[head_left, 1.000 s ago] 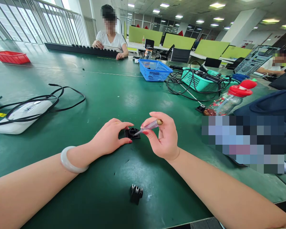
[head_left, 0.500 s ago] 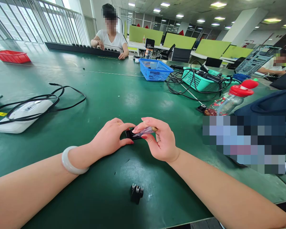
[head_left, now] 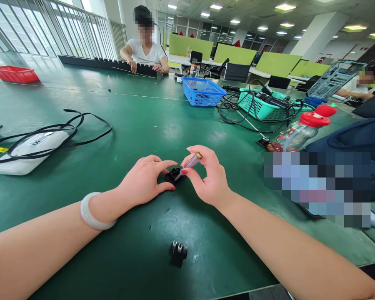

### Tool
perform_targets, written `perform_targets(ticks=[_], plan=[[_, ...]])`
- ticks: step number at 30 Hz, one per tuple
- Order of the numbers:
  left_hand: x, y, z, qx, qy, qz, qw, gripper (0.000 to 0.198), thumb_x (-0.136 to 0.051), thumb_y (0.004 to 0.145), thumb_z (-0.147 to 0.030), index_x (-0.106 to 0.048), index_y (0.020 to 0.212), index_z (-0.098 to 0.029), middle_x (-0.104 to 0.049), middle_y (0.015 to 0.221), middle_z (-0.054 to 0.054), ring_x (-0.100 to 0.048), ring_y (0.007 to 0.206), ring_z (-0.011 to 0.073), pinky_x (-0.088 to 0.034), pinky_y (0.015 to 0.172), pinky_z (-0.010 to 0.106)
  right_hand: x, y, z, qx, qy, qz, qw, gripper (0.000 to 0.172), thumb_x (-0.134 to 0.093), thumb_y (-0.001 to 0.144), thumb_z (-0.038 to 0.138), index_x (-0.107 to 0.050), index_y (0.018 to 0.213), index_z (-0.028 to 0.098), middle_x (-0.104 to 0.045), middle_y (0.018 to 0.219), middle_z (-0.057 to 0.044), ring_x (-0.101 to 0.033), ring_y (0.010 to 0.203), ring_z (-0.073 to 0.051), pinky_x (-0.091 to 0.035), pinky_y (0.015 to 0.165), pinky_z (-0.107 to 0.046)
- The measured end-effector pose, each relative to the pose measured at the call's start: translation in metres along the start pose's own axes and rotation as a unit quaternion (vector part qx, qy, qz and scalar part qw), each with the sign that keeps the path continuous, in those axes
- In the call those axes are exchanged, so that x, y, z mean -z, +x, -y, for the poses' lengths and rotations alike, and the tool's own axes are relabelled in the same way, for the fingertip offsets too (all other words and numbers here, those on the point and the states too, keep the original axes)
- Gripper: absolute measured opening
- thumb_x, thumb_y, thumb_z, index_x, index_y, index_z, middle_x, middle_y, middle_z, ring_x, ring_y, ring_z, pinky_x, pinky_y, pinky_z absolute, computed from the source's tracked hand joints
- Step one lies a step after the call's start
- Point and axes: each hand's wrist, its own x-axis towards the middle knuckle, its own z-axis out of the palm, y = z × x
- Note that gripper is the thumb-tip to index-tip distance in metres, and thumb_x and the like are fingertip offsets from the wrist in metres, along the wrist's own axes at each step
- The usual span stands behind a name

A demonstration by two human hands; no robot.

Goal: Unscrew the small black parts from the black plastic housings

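Observation:
Between the thumb and fingers of my left hand (head_left: 146, 177) sits a small black plastic part (head_left: 172, 175) on the green table. That hand is closed on the part's left side, steadying it. My right hand (head_left: 208, 177) pinches a short tool with a translucent purplish handle (head_left: 190, 163) and a brownish end cap. The tool stands tilted, its lower end at the right side of the black part; the exact contact is hidden. Nearer to me lies a separate black component (head_left: 178, 254) with several silvery metal prongs, touched by neither hand.
To the left lies a white device (head_left: 34, 152) with a looped black cable. A red tray (head_left: 14, 74), a blue basket (head_left: 203, 91) and a teal basket (head_left: 259, 104) with cables stand farther back. A red-capped bottle (head_left: 303, 129) and dark fabric (head_left: 346, 146) are right. A co-worker (head_left: 146, 56) sits opposite.
My right hand has raised the tool to a steeper tilt, its fingers drawn back slightly, so more of the black part shows. My left hand stays put. The co-worker's hands have shifted.

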Motion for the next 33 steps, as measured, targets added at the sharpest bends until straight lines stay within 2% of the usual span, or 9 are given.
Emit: perform_targets(ticks=[2, 6, 10, 17, 21, 25, 28, 33], plan=[[-0.0001, -0.001, -0.0007, 0.01, 0.007, 0.001, 1.0, 0.058, -0.078, 0.079, -0.042, -0.06, 0.132, -0.029, -0.076, 0.099, 0.002, -0.059, 0.111, 0.0282, -0.047, 0.1, 0.048, -0.0001, -0.0004, -0.0007, 0.006, 0.004, -0.014, 1.0, 0.04, -0.058, 0.092, 0.014, -0.048, 0.128, 0.028, -0.068, 0.093, -0.001, -0.069, 0.081, -0.016, -0.059, 0.086, -0.04], [-0.0005, -0.002, -0.0025, 0.016, 0.01, 0.0, 1.0, 0.059, -0.079, 0.078, -0.04, -0.059, 0.132, -0.029, -0.076, 0.1, 0.001, -0.06, 0.109, 0.0275, -0.047, 0.101, 0.047, -0.0007, -0.0008, 0.0002, 0.084, 0.034, -0.032, 0.995, 0.047, -0.054, 0.093, 0.011, -0.045, 0.134, 0.03, -0.069, 0.095, 0.0, -0.07, 0.08, -0.016, -0.059, 0.089, -0.043], [-0.0019, -0.0018, -0.0027, 0.007, 0.018, -0.008, 1.0, 0.059, -0.077, 0.079, -0.038, -0.057, 0.133, -0.029, -0.075, 0.098, 0.001, -0.061, 0.107, 0.0273, -0.048, 0.099, 0.047, -0.0022, -0.0005, 0.0014, 0.141, 0.025, -0.011, 0.99, 0.053, -0.053, 0.091, 0.005, -0.044, 0.137, 0.031, -0.071, 0.097, 0.0, -0.071, 0.082, -0.016, -0.055, 0.099, -0.046], [-0.0056, -0.0041, -0.002, -0.018, 0.02, -0.022, 0.999, 0.049, -0.066, 0.085, -0.035, -0.057, 0.133, -0.029, -0.074, 0.104, 0.002, -0.062, 0.105, 0.0255, -0.05, 0.095, 0.045, -0.0032, -0.0011, 0.0043, 0.132, -0.032, 0.062, 0.989, 0.054, -0.051, 0.093, 0.005, -0.045, 0.138, 0.035, -0.075, 0.105, 0.001, -0.073, 0.087, -0.014, -0.046, 0.108, -0.048], [-0.0059, -0.0043, -0.0034, -0.024, 0.016, -0.023, 0.999, 0.048, -0.062, 0.086, -0.033, -0.056, 0.133, -0.029, -0.074, 0.108, 0.002, -0.062, 0.106, 0.0251, -0.05, 0.096, 0.045, -0.0032, -0.0001, 0.0082, 0.127, -0.043, 0.089, 0.987, 0.054, -0.049, 0.094, 0.006, -0.047, 0.139, 0.037, -0.076, 0.1, 0.003, -0.072, 0.091, -0.014, -0.043, 0.111, -0.047], [-0.0063, -0.0038, -0.0033, -0.025, 0.028, -0.026, 0.999, 0.047, -0.065, 0.083, -0.035, -0.058, 0.129, -0.028, -0.074, 0.103, 0.002, -0.062, 0.106, 0.0277, -0.051, 0.093, 0.045, -0.0043, 0.0005, 0.0076, 0.11, -0.031, 0.077, 0.991, 0.053, -0.049, 0.093, 0.006, -0.048, 0.137, 0.035, -0.076, 0.105, 0.002, -0.073, 0.089, -0.014, -0.047, 0.108, -0.046], [-0.007, -0.0037, -0.0031, -0.017, 0.022, -0.019, 0.999, 0.052, -0.065, 0.084, -0.036, -0.054, 0.135, -0.027, -0.073, 0.108, 0.004, -0.062, 0.107, 0.0274, -0.05, 0.096, 0.046, -0.0042, -0.0001, 0.0065, 0.115, -0.02, 0.057, 0.992, 0.049, -0.054, 0.093, 0.009, -0.05, 0.135, 0.034, -0.076, 0.103, 0.001, -0.073, 0.09, -0.016, -0.05, 0.106, -0.047], [-0.0059, -0.0038, -0.0053, 0.001, 0.012, -0.012, 1.0, 0.055, -0.068, 0.083, -0.038, -0.053, 0.135, -0.027, -0.073, 0.106, 0.004, -0.061, 0.108, 0.0279, -0.049, 0.099, 0.047, -0.0006, -0.0018, 0.0087, 0.108, 0.017, -0.019, 0.994, 0.046, -0.051, 0.093, 0.01, -0.048, 0.135, 0.03, -0.074, 0.099, -0.002, -0.073, 0.086, -0.018, -0.054, 0.101, -0.049]])
